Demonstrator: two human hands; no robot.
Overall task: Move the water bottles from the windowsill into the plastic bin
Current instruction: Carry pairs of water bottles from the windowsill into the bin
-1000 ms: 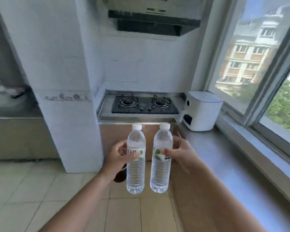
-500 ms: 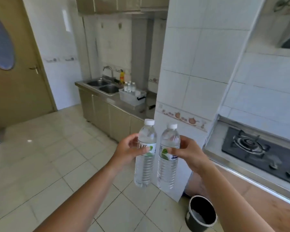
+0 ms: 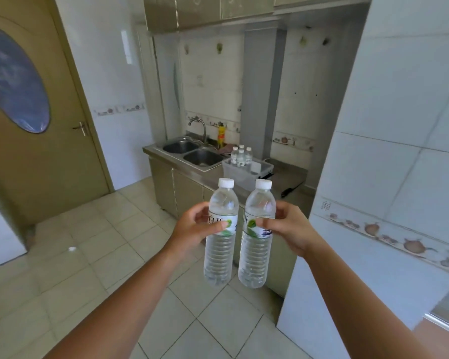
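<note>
I hold two clear water bottles upright in front of me, side by side. My left hand [image 3: 192, 228] grips the left water bottle [image 3: 219, 252] at its label, and my right hand [image 3: 287, 229] grips the right water bottle [image 3: 255, 257] the same way. Farther off, a clear plastic bin [image 3: 237, 173] stands on the steel counter to the right of the sink. Several water bottles [image 3: 241, 156] stand in the bin's far left corner. The windowsill is out of view.
A double sink [image 3: 192, 152] with a tap and a yellow bottle [image 3: 221, 136] lies left of the bin. A white tiled pillar [image 3: 389, 177] stands close on my right. A brown door [image 3: 36, 130] is at the left. Tiled floor [image 3: 88, 255] stretches between me and the counter.
The view has swung left from the stove and window to the sink counter, and the counter with the bin is now nearer. Both hands have kept their bottles.
</note>
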